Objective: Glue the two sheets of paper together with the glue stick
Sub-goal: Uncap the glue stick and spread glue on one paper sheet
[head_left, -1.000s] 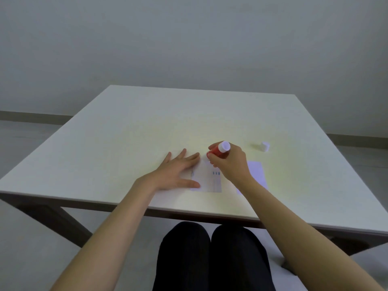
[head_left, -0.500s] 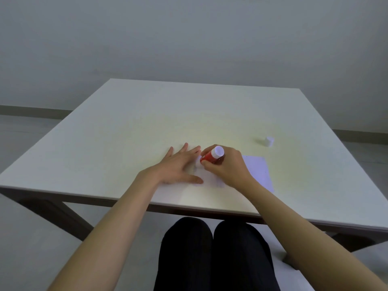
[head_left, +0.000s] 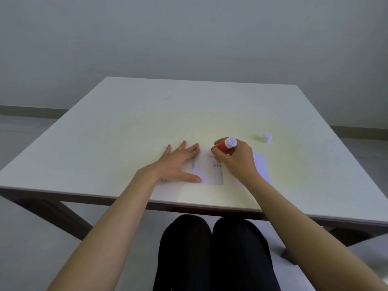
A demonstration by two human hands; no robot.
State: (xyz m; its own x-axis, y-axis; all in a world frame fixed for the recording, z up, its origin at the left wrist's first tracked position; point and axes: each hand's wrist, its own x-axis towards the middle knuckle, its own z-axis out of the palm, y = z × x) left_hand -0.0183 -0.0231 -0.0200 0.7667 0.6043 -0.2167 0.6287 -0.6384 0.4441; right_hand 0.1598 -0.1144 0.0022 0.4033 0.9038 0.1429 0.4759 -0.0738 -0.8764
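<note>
Red barrel, white end: that's the glue stick (head_left: 223,145), and from the head view (the only one we've got) it's clenched in our right hand (head_left: 236,159), tipped over so the glue end points down and left at the far edge of the paper.

That sheet of paper (head_left: 210,172) lies flat on the white table (head_left: 130,114) near the front edge, with a few small dark marks on it. Thin and floppy, we'd guess, and light enough to skate around or wrinkle the moment sticky glue drags across it. So it wants pinning down, not picking up. The second sheet (head_left: 261,164) lies just to the right, half hidden behind our right wrist. When it's time to lift that one, we'd go for a corner or edge. The stick itself looks rigid and light, easy to hold round the barrel like a fat marker.

Hand poses: our left hand (head_left: 177,164) isn't gripping anything, it's spread flat, palm down, fingers fanned out, thumb along the near side, pressing on the left part of the first sheet. The right hand is curled tight around the stick, wrist low over the table. We can't tell if the glue tip actually touches the paper.

The little white cap (head_left: 267,138) stands well off to the right.
</note>
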